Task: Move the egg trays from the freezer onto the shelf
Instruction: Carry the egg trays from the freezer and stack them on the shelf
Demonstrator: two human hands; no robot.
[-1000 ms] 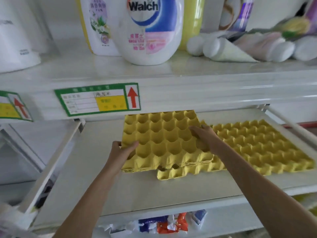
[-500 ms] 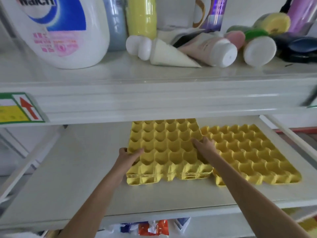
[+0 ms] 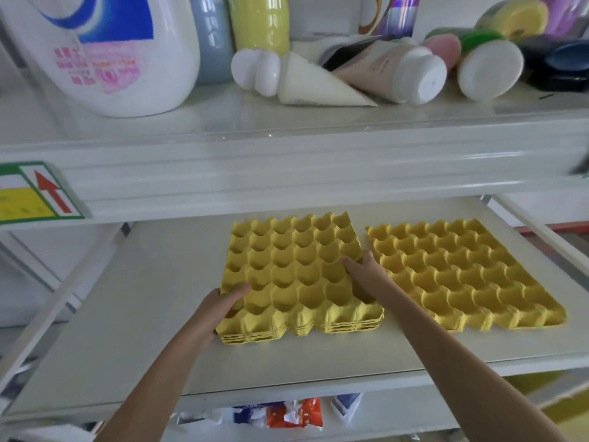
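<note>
Egg trays [image 3: 299, 275], a yellow stack of several nested ones, lie flat on the shelf [image 3: 134, 330], about the middle of the view. A second stack [image 3: 459, 275] lies at 3 o'clock from the first, just beside it with a narrow gap between them.

Left hand [image 3: 220, 309] comes in from 7 o'clock on a straight forearm and grips the first stack's left edge near the front corner: the thumb lies over the top into a cup, the other fingers curl round the side, hidden beneath. Right hand [image 3: 363, 272] reaches in from 5 o'clock along the stack's right edge, with the thumb lying on the top surface; the remaining fingers drop into the gap between the stacks, and whether they curl under the edge cannot be told.

On the upper shelf [image 3: 318, 129], at 12 o'clock, stand a white detergent jug [image 3: 105, 49] and a yellow bottle [image 3: 259, 23], with tubes [image 3: 395, 71] lying on their sides. A green-bordered label [image 3: 35, 194] with a red arrow sits on that shelf's front edge at 9 o'clock. Coloured packets [image 3: 287, 416] show below at 6 o'clock.
</note>
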